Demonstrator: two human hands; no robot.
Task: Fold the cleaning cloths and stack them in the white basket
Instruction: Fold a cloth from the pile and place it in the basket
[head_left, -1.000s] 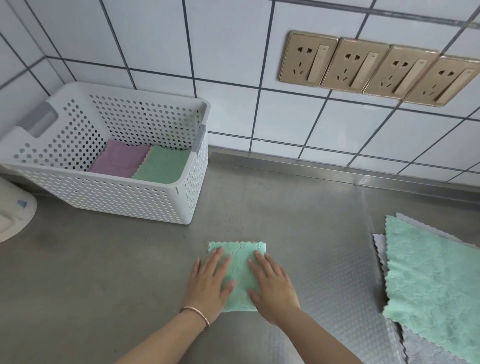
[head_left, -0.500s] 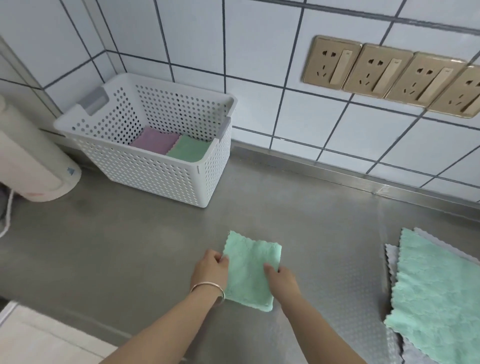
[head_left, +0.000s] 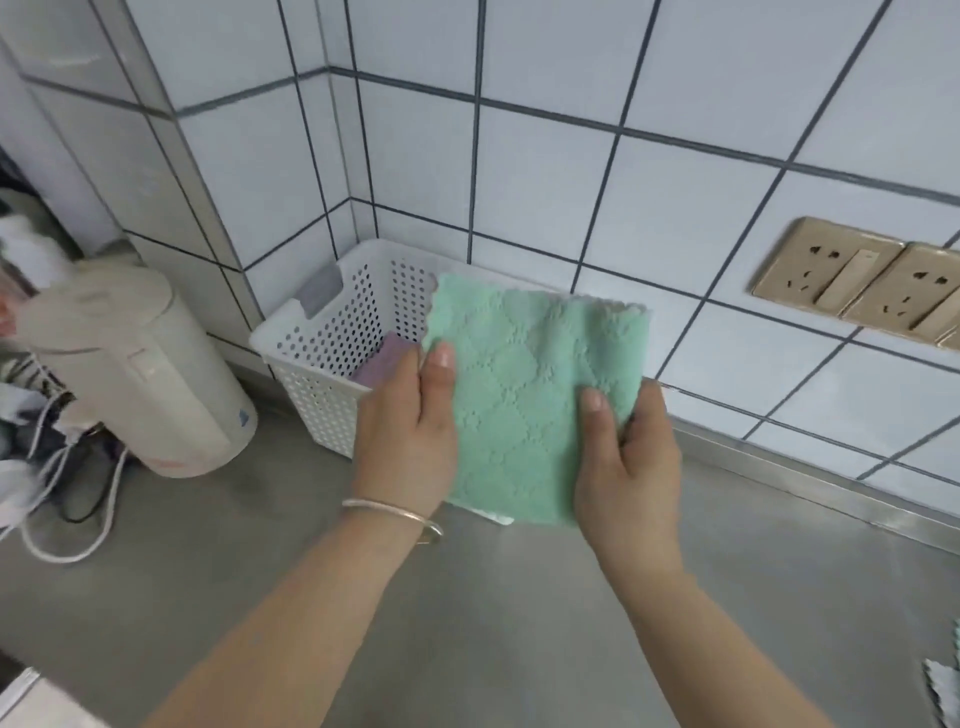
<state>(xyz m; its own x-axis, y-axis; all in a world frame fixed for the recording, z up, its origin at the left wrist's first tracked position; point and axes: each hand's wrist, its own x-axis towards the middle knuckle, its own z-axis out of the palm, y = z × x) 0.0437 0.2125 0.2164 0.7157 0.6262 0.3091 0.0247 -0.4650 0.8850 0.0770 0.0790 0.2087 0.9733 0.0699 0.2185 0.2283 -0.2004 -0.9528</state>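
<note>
Both hands hold one folded green cloth (head_left: 524, 400) in the air, above the steel counter (head_left: 467, 623) and in front of the white basket (head_left: 332, 364). The left hand (head_left: 410, 441) grips the cloth's left edge, thumb pressed on the top face and fingers hidden beneath. The right hand (head_left: 628, 467) grips the right edge the same way, thumb on top, fingers wrapped under. The cloth is flat, roughly square, with scalloped edges; it covers most of the basket's opening from this view.

The basket stands in the tiled corner on the counter. Inside it, a purple cloth (head_left: 387, 358) is partly visible at the bottom. A bracelet (head_left: 395, 512) sits on the left wrist. A cream kettle (head_left: 135, 374) stands left of the basket, with white cords (head_left: 62, 519) trailing beside it. Gold wall sockets (head_left: 852, 283) are mounted on the tiles at right.
</note>
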